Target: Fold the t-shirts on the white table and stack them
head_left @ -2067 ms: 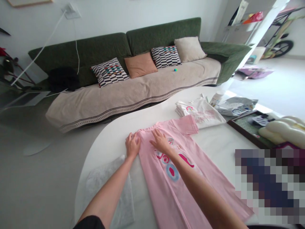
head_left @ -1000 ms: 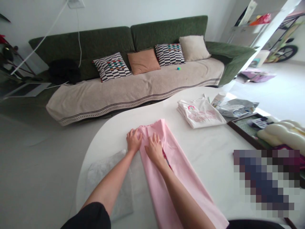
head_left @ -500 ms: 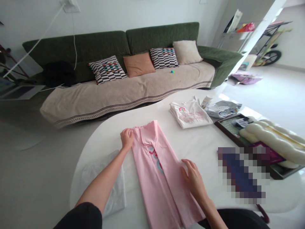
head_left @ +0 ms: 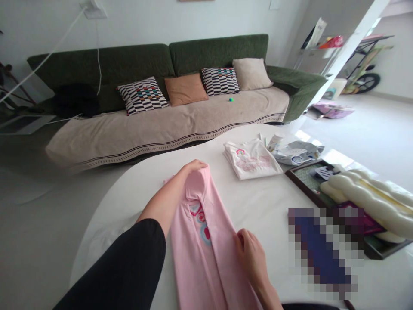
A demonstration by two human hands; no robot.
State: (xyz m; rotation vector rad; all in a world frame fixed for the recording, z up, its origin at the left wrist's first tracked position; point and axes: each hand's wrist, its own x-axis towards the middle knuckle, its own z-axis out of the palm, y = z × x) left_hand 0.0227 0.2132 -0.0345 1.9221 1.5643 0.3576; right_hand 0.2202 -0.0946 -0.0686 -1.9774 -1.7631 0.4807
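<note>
A pink T-shirt (head_left: 206,249) with a printed front lies on the white round table (head_left: 267,202), its two sides folded inward into a long strip. My left hand (head_left: 185,172) is closed on the shirt's collar end and lifts it off the table. Lower down, my right hand (head_left: 253,258) rests on the strip's right edge, fingers curled around the fabric.
A folded white T-shirt (head_left: 251,158) lies further back on the table. Silver packaging (head_left: 297,153), a small tube and a dark framed tray (head_left: 309,181) with a cream wavy object (head_left: 371,200) sit at right. A green sofa (head_left: 167,94) with cushions stands behind.
The shirt's right side was folded inward into a strip. My right hand slid down to the strip's lower right edge. My left hand now lifts the collar end toward me.
</note>
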